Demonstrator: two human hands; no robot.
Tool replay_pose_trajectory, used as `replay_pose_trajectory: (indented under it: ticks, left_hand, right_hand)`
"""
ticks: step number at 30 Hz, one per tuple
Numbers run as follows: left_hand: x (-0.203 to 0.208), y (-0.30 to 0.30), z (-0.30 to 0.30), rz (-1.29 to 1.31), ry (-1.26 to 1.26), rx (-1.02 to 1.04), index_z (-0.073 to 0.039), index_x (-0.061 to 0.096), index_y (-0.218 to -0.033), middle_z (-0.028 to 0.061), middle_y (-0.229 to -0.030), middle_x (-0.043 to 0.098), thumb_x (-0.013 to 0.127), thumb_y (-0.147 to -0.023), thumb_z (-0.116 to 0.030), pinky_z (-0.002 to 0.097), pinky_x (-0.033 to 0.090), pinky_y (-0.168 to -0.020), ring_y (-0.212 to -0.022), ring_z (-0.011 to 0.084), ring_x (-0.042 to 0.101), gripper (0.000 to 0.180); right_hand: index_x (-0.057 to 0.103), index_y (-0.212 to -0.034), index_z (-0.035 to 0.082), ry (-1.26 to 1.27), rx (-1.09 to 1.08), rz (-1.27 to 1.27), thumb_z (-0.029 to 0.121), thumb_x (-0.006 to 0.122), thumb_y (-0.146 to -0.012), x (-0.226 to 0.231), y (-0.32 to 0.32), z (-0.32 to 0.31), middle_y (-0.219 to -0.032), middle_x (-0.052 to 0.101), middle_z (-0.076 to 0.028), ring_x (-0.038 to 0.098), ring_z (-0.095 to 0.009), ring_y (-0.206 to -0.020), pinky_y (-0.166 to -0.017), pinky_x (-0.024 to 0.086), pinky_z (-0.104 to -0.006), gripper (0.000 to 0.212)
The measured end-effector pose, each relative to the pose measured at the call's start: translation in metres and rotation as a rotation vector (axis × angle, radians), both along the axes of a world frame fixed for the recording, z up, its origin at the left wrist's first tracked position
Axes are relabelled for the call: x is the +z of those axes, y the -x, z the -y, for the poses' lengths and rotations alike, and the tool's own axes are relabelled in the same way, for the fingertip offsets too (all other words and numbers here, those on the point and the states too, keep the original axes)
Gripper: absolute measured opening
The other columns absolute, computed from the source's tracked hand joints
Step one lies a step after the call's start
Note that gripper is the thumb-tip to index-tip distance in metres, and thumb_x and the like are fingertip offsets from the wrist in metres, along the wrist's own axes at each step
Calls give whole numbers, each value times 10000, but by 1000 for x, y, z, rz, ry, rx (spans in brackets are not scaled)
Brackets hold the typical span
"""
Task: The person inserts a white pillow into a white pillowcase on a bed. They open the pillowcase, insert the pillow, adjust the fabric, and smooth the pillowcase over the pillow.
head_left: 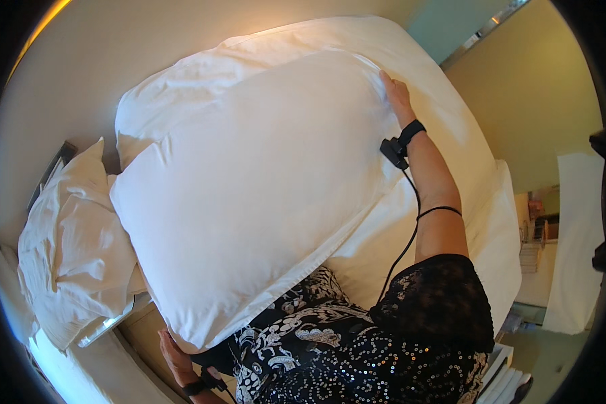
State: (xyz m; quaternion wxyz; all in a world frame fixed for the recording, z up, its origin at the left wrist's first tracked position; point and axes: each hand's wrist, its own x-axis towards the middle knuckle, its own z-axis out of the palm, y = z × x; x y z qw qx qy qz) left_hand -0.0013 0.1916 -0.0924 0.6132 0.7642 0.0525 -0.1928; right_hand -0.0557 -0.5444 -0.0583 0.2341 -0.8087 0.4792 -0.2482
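A big, plump white pillow (249, 182) spans the space in front of me, tilted over the white bed. At its far right edge my right hand (398, 97) grips the cloth, with the other fingers partly hidden by the pillow. Low on the left, my left hand (175, 358) holds the pillow's near corner; most of its fingertips are out of sight. Each wrist wears a black strap, and a cable runs along my right arm. Under and behind the pillow lies the bed (444, 168), covered in white bedding.
More crumpled white pillows (81, 249) are piled at the left, by the wall. Below them is a white-topped surface (74, 360) with a raised edge. A white cloth (572, 236) hangs at the far right. Shelves with small items (539, 225) stand beyond the bed.
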Motion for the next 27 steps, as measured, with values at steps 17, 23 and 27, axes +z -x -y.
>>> replay_pose_trajectory:
  ticks: [17,23,27]
  left_hand:
    - [22,32,11,144,-203,210,-48,497,-754,-42,-701,481,488,-948,-234,211,333,-557,-652,47,422,270]
    - [11,28,12,-54,-197,116,19,562,-854,14,-759,520,562,-849,-430,279,362,-632,-722,111,437,449]
    - [20,17,8,-198,-275,-83,47,574,-1027,64,-840,594,681,-741,-469,267,414,-636,-708,140,522,599]
  right_hand:
    - [596,-788,15,412,7,-287,325,506,-839,-40,-27,44,-863,616,-200,566,-400,-782,-689,438,-478,327]
    - [544,-703,3,603,348,-160,316,538,-865,-67,-8,76,-655,550,-172,509,-293,-589,-566,405,-410,352]
    - [601,-710,-5,-220,174,-94,421,589,-820,-20,-3,22,-582,539,-98,506,-187,-546,-542,409,-340,439]
